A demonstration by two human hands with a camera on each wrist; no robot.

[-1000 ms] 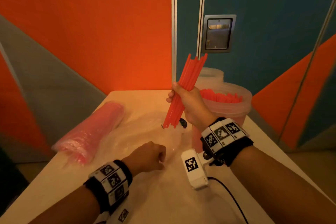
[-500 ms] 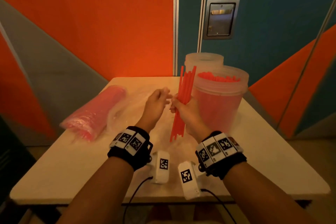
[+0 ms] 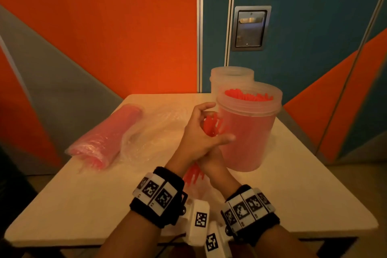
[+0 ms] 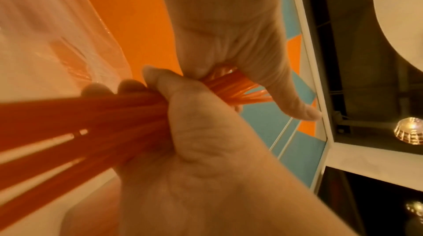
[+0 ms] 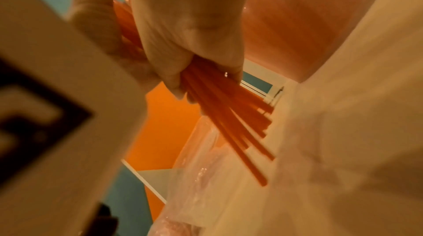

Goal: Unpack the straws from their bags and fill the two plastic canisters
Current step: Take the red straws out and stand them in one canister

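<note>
Gripping a bundle of orange straws (image 3: pixel 210 126), both hands meet just in front of the near canister (image 3: pixel 247 132) in the head view: the left hand (image 3: pixel 201 134) lies over the upper part of the bundle with thumb extended and fingers arched, while the right hand (image 3: pixel 213 160) sits beneath it, largely hidden, with straw ends showing below the wrists. The near canister appears packed with straws to its rim; the far canister (image 3: pixel 231 78) stands touching or just behind it, its contents not discernible. An unopened bag of straws (image 3: pixel 104 138) lies at the left of the table (image 3: pixel 314 195), with an emptied clear bag (image 3: pixel 150 132) beside it. The left wrist view shows the right hand (image 4: pixel 183 131) curled firmly round the bundle (image 4: pixel 80 113) and the left hand (image 4: pixel 240 49) closing on its fanned tips at the web of the thumb. The right wrist view confirms the right hand (image 5: pixel 183 31) clasping the straws (image 5: pixel 228 113), whose free ends splay downward toward the table near the crumpled bag. In judgement, the step in hand is squaring a loose handful before loading. Since the near canister looks full, the next move calls for raising the evened bundle upright and lowering it into the far canister, keeping the splayed ends gathered so none catch the rim.
</note>
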